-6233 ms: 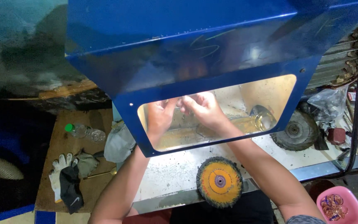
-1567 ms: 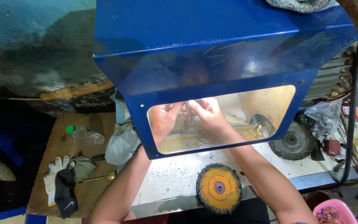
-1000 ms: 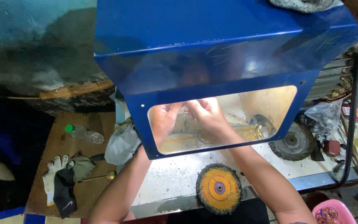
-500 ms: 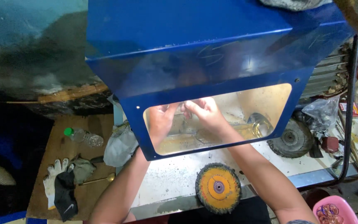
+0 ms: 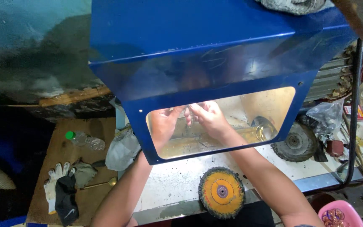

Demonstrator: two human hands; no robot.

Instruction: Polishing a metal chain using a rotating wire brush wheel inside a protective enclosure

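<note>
Both my hands reach under a blue metal hood [image 5: 198, 50] and show through its clear window [image 5: 265, 109]. My left hand [image 5: 162, 124] and my right hand [image 5: 206, 120] meet at the fingertips around a small pale metal piece [image 5: 191, 115], held upright between them. Behind the hands, inside the hood, a rotating wheel or spindle is only dimly visible. A round yellow wire brush wheel [image 5: 221, 192] stands at the bench's front edge, just below my right forearm.
A dark grinding wheel [image 5: 294, 142] lies at the right beside a plastic bag [image 5: 326, 117]. On the brown board at left are a plastic bottle [image 5: 85, 141], work gloves [image 5: 61, 191] and a grey rag [image 5: 122, 149]. A pink tub [image 5: 337, 214] sits bottom right.
The view has shifted slightly as my head moved. My hands stay together under the hood on the small piece, with only small finger movements.
</note>
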